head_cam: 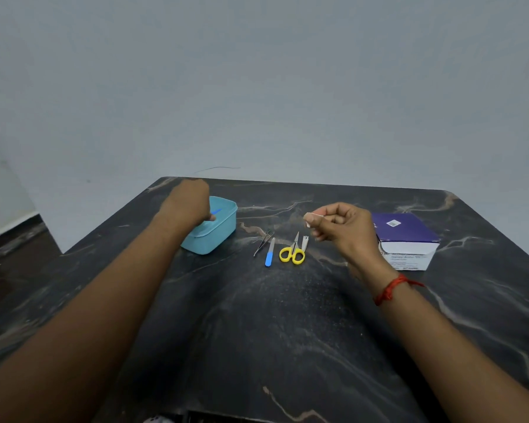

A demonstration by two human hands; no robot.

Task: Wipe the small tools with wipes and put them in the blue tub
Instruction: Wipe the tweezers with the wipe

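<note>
The blue tub (223, 230) stands on the dark marble table (257, 331), left of centre. My left hand (190, 206) reaches down into the tub, and a blue tool (216, 211) pokes out at its fingertips; most of the fingers are hidden. My right hand (342, 227) hovers above the table and pinches a small white wipe (313, 215) between thumb and fingers. Between the hands lie tweezers (263, 243), a blue-handled file (269, 253), yellow-handled scissors (292, 253) and a nail clipper (305, 242).
A purple and white box of alcohol swabs (405, 239) stands at the right, just behind my right wrist. The table's far edge runs behind the tub, with a grey wall beyond. A floor strip shows at the far left.
</note>
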